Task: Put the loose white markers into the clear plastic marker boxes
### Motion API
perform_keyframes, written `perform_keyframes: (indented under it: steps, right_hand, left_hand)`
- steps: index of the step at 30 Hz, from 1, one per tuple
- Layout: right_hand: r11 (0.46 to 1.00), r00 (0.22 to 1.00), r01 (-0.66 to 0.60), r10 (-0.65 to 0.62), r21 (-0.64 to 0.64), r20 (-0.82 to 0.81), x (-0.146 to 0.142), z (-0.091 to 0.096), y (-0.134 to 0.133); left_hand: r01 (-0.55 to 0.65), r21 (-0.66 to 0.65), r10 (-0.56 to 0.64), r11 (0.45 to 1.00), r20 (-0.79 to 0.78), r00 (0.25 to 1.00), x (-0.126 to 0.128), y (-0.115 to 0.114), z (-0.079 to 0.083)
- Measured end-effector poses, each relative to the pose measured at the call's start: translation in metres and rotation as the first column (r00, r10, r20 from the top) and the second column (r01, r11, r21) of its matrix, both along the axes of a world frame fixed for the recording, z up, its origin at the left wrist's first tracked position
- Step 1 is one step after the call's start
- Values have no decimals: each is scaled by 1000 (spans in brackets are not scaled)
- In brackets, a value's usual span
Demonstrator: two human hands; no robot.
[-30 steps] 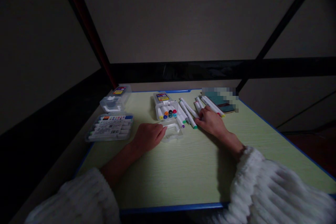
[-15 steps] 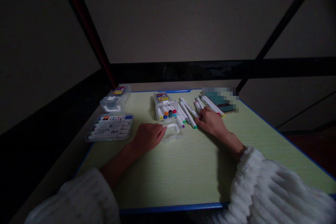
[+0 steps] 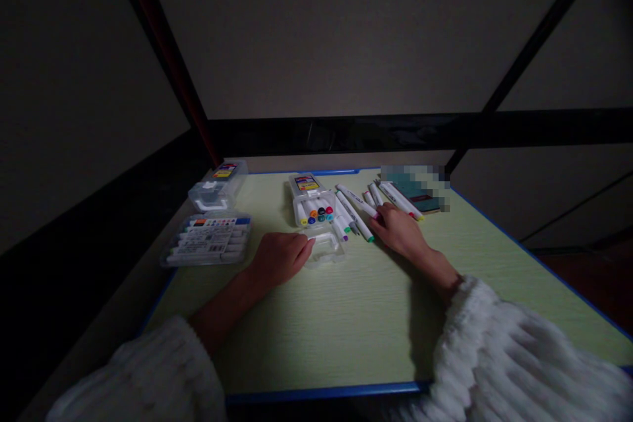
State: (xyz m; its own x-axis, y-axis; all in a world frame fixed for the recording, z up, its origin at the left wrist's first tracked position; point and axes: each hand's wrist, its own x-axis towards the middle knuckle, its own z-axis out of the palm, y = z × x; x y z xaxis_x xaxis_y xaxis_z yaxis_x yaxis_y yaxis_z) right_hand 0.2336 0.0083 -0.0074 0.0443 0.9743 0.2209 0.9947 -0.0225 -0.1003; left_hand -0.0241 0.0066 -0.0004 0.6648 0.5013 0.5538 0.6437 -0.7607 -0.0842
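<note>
My left hand (image 3: pixel 281 257) is closed, its thumb and fingertips at the left edge of the clear plastic lid (image 3: pixel 324 257). That lid lies open in front of a clear marker case (image 3: pixel 312 201), where several white markers show coloured ends. My right hand (image 3: pixel 399 231) pinches the near end of a white marker (image 3: pixel 357 200), which slants away to the left. Beside it lie loose markers, including a green-ended marker (image 3: pixel 363 229) and a purple-ended marker (image 3: pixel 340 229). The fingertips of my right hand are partly hidden.
A flat pack of markers (image 3: pixel 210 241) lies at the left edge of the table (image 3: pixel 316 336). Behind it stands another clear case (image 3: pixel 220 184). At the back right, a dark green book (image 3: pixel 420 192) lies behind several white markers (image 3: pixel 398 200). A wall rises beyond the table.
My right hand has shifted slightly and now grips the near end of a marker, which has swung apart from the green-ended one. My left hand stays in place.
</note>
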Motion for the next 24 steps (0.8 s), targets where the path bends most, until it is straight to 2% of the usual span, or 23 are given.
perform_keyframes:
  steps: [10,24]
  right_hand:
    - [999,999,18,-17,36,-51,-1,2,-2]
    - [998,996,62,-64,-26,-66,-6,12,-6]
  left_hand:
    - [1,27,-1,1000,1,1000,1,0,1]
    - [-4,-4,4,1000,-4,1000,0,1,-1]
